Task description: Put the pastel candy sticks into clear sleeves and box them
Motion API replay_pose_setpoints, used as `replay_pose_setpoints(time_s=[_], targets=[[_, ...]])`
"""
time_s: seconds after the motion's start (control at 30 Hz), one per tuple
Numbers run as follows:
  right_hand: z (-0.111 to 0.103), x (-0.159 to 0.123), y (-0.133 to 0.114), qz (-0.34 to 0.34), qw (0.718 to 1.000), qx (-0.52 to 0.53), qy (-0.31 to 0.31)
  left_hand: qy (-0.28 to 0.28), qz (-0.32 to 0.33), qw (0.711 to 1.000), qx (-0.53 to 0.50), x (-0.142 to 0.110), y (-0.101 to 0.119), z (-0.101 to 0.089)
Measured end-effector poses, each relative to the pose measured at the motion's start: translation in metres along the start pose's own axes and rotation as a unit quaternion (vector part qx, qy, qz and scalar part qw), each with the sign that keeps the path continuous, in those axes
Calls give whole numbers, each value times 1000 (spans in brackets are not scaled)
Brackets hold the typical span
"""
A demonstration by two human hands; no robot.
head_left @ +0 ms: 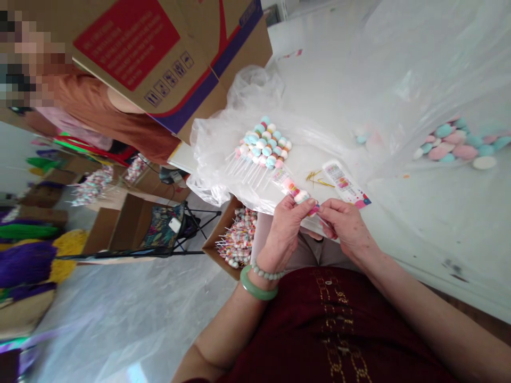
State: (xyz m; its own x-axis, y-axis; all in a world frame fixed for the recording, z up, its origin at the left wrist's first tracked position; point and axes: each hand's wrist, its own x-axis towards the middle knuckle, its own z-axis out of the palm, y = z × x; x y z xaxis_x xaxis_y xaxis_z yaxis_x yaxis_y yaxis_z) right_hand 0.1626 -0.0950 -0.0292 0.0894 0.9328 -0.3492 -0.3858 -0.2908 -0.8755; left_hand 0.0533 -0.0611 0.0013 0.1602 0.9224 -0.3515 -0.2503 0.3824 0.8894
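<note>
1. **Hands and held item.** The left hand [284, 230] and the right hand [346, 229] are raised together at the table's near edge. Between them is a candy skewer [299, 198], its pastel sweets partly inside a clear printed wrapper.
2. **Finger positions.** The left fingers [297, 208] are curled, pinching the skewer against the thumb. The right fingers [324, 211] are pressed together at its pink far end, though the exact contact is partly hidden.
3. **Left wrist.** A green jade bangle [258, 284] and a pale beaded bracelet [268, 274] encircle it.
4. **Table.** The white table [419, 234] lies ahead of the hands. A printed wrapper [345, 183] rests just beyond the right hand, beside a few thin gold twist ties [315, 178].
5. **Finished batch.** A stacked group of candy skewers [261, 146] lies on a crumpled clear plastic bag [211, 159], with the sticks pointing toward the lower left.
6. **Loose sweets.** Pastel sweets [455, 143] lie in a heap under clear plastic at the far right.
7. **Nearby.** An open cardboard box of skewers [235, 239] sits left of the hands. Beyond it, a person in an orange top [120, 119] stands beside a large printed carton [167, 58].
</note>
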Motion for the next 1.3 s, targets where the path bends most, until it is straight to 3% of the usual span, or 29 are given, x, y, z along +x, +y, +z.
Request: replay_pose_setpoints(time_s=[0.13,0.27,0.33,0.6,0.73,0.83,0.93,1.03,1.1,1.17,1.3], targets=[[-7,-4,1,-7,997,-43,-69,31,13,999,-32,5,4,-3],[-6,-6,5,-81,978,-191,-4,68,-2,996,-64,9,7,-7],[-4,-6,8,-109,972,-209,12,75,-10,994,-75,10,8,-9],[-4,4,19,-34,998,-53,-31,60,23,996,-69,8,5,-9],[-5,4,11,57,991,82,-85,42,15,997,-61,8,4,-10],[-12,8,7,145,954,185,-184,23,1,997,-69,7,4,-10],[-18,12,9,238,886,292,-269,15,13,997,-79,6,2,-10],[-16,13,11,305,816,383,-308,13,32,997,-71,4,-1,-8],[-10,12,11,313,796,417,-309,13,35,998,-58,4,-3,-8],[-5,10,9,284,814,411,-295,13,31,998,-49,5,-2,-10],[-2,7,6,182,900,296,-263,-21,-41,993,-111,12,13,-21]])
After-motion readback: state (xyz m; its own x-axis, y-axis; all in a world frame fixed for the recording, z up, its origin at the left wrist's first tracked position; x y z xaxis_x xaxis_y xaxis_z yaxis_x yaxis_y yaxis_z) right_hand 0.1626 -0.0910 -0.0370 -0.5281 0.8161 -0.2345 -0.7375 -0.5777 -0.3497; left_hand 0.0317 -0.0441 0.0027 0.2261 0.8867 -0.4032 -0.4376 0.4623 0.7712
